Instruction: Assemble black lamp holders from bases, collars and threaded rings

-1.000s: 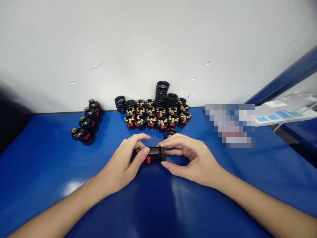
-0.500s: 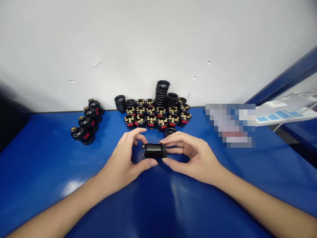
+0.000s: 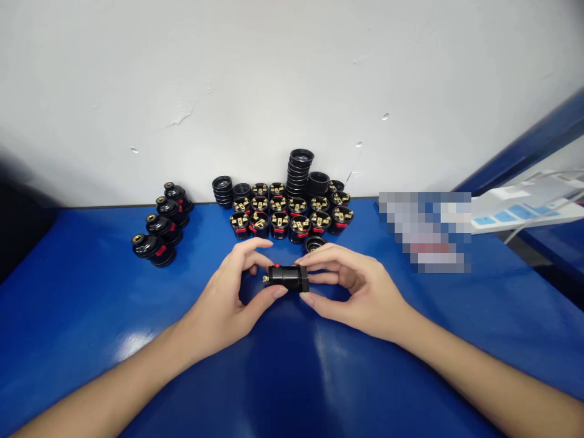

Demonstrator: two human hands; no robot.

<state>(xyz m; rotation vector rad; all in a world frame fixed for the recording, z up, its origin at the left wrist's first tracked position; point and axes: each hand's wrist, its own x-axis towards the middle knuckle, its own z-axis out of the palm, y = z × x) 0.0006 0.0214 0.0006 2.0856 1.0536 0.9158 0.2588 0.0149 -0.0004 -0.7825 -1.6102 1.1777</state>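
Observation:
A black lamp socket part [image 3: 288,277] with a red tab and brass contacts lies sideways between both my hands, just above the blue table [image 3: 91,304]. My left hand [image 3: 228,298] pinches its left end with thumb below and fingers on top. Its right end sits in the fingertips of my right hand [image 3: 360,289]. Just behind the hands a single black ring [image 3: 314,243] lies on the table.
Rows of black socket inserts with brass contacts [image 3: 292,216] stand at the back by the white wall, with stacks of black rings [image 3: 298,170] among them. Several assembled black sockets [image 3: 162,225] lie at the back left. A blurred patch [image 3: 424,231] is at the right.
The part has been turned between my fingers: its red tab went from the lower left, out of sight, then up on top. The hands stayed in place.

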